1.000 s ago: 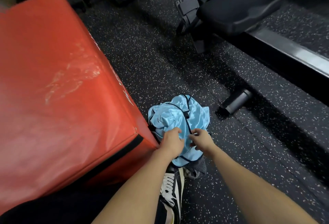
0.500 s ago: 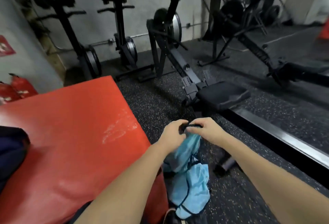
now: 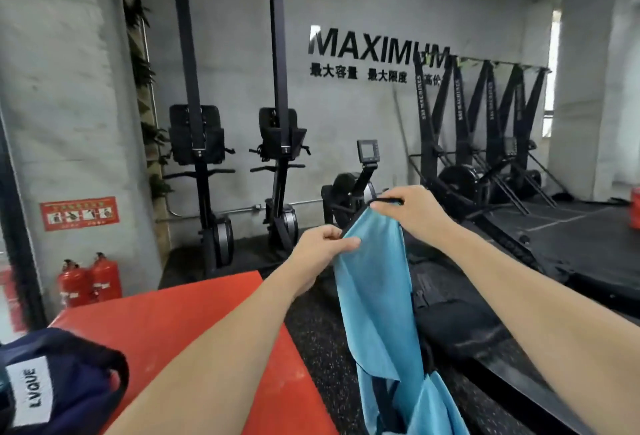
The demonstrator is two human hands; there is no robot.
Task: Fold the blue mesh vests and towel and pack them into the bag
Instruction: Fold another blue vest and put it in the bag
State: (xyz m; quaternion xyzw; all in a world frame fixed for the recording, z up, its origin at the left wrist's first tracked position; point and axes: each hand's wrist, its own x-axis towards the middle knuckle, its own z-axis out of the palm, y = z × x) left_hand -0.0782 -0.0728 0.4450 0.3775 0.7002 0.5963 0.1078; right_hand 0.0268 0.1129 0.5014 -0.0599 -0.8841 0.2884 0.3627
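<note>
A light blue mesh vest [image 3: 377,303] with black trim hangs in the air in front of me, its lower part dropping out of the bottom of the view. My left hand [image 3: 320,247] pinches its top edge on the left. My right hand [image 3: 405,208] grips the black-trimmed top edge slightly higher and to the right. A dark navy bag [image 3: 59,386] with a white label sits at the lower left on the red padded box [image 3: 194,317]. No towel shows.
Speckled black rubber floor [image 3: 322,334] lies between the red box and a black rowing machine seat and rail [image 3: 460,324] at the right. Upright black machines stand along the grey wall. Two red fire extinguishers [image 3: 90,282] stand at the left.
Both hands lifted the vest from the floor beside the red box up to chest height, and it now hangs unfurled. My view rose from the floor to the wall.
</note>
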